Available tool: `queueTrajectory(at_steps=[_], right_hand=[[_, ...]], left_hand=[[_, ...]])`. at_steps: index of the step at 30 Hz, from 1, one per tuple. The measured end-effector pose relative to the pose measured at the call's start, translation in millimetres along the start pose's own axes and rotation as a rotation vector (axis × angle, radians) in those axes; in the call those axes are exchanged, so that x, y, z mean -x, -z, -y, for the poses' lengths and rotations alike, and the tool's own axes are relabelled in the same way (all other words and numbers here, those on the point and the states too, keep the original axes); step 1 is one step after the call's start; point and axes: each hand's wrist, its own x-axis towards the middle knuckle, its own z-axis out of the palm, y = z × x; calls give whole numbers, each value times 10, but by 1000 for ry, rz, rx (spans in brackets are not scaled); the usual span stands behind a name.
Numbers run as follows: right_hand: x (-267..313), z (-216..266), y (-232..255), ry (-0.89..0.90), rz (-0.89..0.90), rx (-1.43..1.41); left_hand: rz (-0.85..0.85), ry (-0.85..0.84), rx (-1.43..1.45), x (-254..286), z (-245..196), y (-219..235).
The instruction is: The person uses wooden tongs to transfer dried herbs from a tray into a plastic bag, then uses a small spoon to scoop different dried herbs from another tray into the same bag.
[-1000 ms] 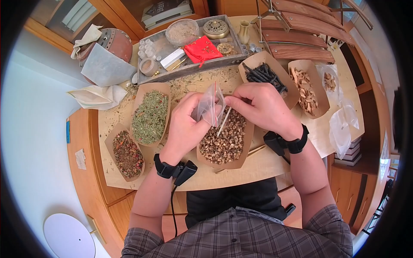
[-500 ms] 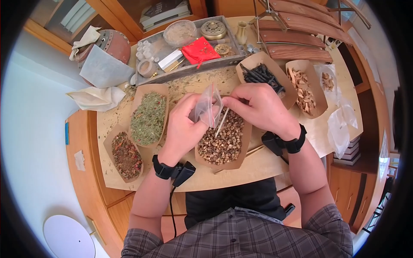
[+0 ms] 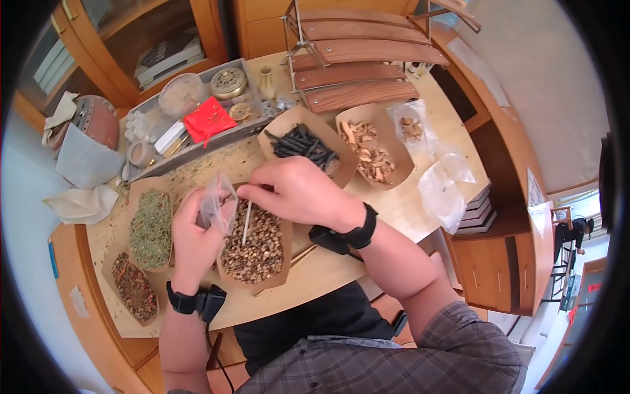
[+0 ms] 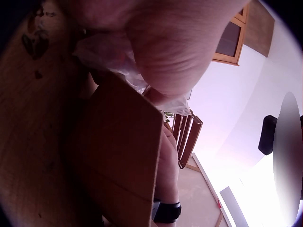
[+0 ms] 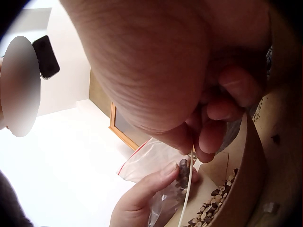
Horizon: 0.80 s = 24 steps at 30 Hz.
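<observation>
Head view: above the bench, a clear bag with a red line at its edge is gripped by the left hand, its mouth turned upward. The bag is held over the far left part of a paper tray of chopped brown pieces. In the right wrist view, the bag is pinched between the thumb and fingers, and a dark, ridged piece is seen by the thumb; whether it lies inside the bag cannot be told. By the right hand, close beside the bag, the upper end of a thin pale stick is pinched between thumb and fingers, the other fingers being curled in. The stick is tilted, its lower end over the chopped pieces; whether they are touched cannot be told. In the left wrist view, the left fingers are mostly hidden behind the palm.

To the left, green herbs and mixed dried flakes are held in paper containers. Beyond the right hand, black sticks and tan shavings are held in two more. At the back, a red pouch and a round brass box are contained in a grey wooden tray.
</observation>
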Motion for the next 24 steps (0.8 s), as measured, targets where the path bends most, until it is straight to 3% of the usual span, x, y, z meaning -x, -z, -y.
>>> queueTrajectory(at_steps=[9, 14, 16, 19, 24], right_hand=[[-11, 24, -1, 6, 10, -69], [-34, 83, 35, -79, 38, -31], [-43, 111, 61, -104, 57, -47], [-45, 106, 60, -135, 77, -65], [-39, 96, 64, -134, 74, -68]], left_hand=[[-26, 94, 67, 33, 9, 9], [7, 41, -77, 0, 38, 45], [15, -64, -50, -18, 23, 27], [28, 61, 14, -7, -11, 27], [18, 22, -12, -3, -21, 31]])
